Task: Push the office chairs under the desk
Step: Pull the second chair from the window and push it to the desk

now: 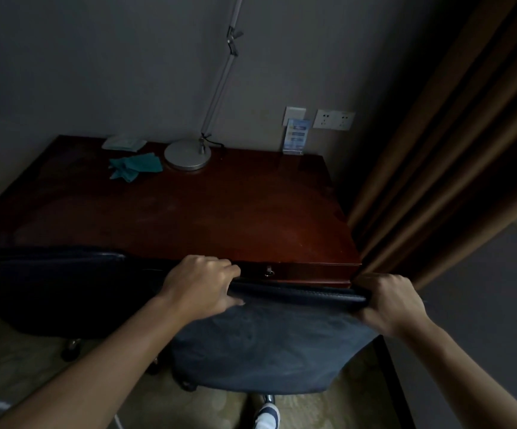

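Both my left hand [199, 284] and right hand [388, 300] clamp the dark-blue padded office chair backrest [269, 339], against the reddish-brown wooden desk [189, 212], for an even push.

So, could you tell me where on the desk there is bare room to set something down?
The desk is bare across its middle, front and right, from the lamp base forward to the near edge. It is crowded only along the back: teal cloth, white pad and card stand.
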### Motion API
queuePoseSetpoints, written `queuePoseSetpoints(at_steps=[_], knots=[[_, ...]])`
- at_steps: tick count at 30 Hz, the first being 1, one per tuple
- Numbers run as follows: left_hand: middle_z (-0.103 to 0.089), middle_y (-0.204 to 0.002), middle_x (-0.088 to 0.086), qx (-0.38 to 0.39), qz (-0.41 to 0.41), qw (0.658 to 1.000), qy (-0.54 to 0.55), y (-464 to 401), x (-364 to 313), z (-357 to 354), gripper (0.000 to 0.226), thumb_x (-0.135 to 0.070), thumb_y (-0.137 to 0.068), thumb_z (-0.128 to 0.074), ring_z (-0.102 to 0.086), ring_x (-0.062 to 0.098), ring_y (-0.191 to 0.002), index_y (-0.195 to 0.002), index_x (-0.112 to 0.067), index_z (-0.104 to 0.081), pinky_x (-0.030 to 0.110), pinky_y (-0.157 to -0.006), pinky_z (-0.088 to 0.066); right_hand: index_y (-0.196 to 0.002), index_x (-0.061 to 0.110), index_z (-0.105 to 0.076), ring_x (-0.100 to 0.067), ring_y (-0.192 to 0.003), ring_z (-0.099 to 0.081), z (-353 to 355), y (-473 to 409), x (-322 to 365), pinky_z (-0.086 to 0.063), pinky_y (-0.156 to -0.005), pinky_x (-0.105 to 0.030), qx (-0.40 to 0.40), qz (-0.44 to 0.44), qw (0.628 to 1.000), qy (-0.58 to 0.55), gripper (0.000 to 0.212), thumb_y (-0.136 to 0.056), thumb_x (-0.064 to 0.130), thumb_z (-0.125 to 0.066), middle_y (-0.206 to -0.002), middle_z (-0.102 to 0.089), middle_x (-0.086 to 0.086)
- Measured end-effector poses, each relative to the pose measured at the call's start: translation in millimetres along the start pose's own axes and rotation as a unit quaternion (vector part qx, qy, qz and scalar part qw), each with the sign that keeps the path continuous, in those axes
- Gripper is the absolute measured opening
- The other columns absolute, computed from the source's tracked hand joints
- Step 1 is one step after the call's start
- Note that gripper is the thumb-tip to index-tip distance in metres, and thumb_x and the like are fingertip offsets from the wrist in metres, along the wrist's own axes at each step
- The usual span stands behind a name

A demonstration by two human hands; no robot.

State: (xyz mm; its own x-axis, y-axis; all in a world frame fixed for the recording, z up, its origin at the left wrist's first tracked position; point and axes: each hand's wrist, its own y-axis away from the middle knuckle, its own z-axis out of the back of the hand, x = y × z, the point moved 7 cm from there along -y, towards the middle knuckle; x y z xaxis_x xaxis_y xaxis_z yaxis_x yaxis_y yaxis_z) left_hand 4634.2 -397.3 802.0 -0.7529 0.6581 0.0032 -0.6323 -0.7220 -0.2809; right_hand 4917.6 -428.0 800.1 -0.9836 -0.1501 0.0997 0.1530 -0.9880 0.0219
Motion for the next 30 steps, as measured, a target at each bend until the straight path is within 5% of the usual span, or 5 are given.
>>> queuePoseSetpoints(at_steps=[5, 12, 19, 24, 30], knots=[[-0.068, -0.073, -0.007, 0.005, 0.017, 1.000, 0.005, -10, 4, 0, 0.053, -0.067, -0.068, -0.070, -0.067, 0.015, -0.066, -0.091, -0.019, -0.073, 0.032, -0.057, -0.055, -0.077, 0.030, -0.064, -0.020, -0.061, -0.058, 5, -13, -5, -0.031, -0.050, -0.025, -0.014, 0.001, 1.000, 0.009, 0.035, -0.053, 0.052, -0.050, -0.065, -0.059, 0.009], [-0.065, -0.060, -0.006, 0.033, 0.046, 0.998, -0.025, 11, -18, -11, 0.046, -0.059, -0.056, -0.084, -0.062, 0.014, -0.052, -0.072, -0.017, -0.073, 0.024, -0.046, -0.050, -0.092, 0.032, -0.068, -0.019, -0.076, -0.065, -7, -10, -9, -0.035, -0.059, -0.026, -0.020, -0.001, 1.000, 0.010, 0.039, -0.057, 0.042, -0.054, -0.084, -0.068, 0.009], [-0.069, -0.088, -0.005, -0.003, 0.072, 0.997, -0.010, -51, 7, -28, 0.049, -0.063, -0.077, -0.065, -0.064, 0.015, -0.078, -0.101, -0.020, -0.070, 0.029, -0.061, -0.045, -0.077, 0.030, -0.060, -0.017, -0.070, -0.058, -6, -69, -43, -0.042, -0.057, -0.033, -0.015, -0.038, 0.999, -0.003, 0.021, -0.060, 0.041, -0.060, -0.075, -0.056, 0.014], [-0.065, -0.065, -0.005, -0.020, 0.055, 0.998, -0.029, -84, 23, -40, 0.047, -0.060, -0.062, -0.080, -0.061, 0.013, -0.056, -0.077, -0.017, -0.072, 0.024, -0.046, -0.045, -0.078, 0.033, -0.057, -0.021, -0.079, -0.064, -7, -106, -63, -0.030, -0.058, -0.028, -0.023, -0.013, 1.000, 0.017, 0.015, -0.065, 0.039, -0.061, -0.087, -0.063, 0.009], [-0.062, -0.059, -0.003, -0.037, 0.059, 0.997, -0.035, -79, 19, -44, 0.047, -0.055, -0.051, -0.088, -0.061, 0.018, -0.052, -0.068, -0.016, -0.068, 0.024, -0.043, -0.042, -0.099, 0.021, -0.067, -0.024, -0.089, -0.064, -13, -101, -65, -0.029, -0.064, -0.026, -0.034, 0.009, 0.998, 0.054, 0.039, -0.066, 0.043, -0.060, -0.098, -0.066, 0.000]])
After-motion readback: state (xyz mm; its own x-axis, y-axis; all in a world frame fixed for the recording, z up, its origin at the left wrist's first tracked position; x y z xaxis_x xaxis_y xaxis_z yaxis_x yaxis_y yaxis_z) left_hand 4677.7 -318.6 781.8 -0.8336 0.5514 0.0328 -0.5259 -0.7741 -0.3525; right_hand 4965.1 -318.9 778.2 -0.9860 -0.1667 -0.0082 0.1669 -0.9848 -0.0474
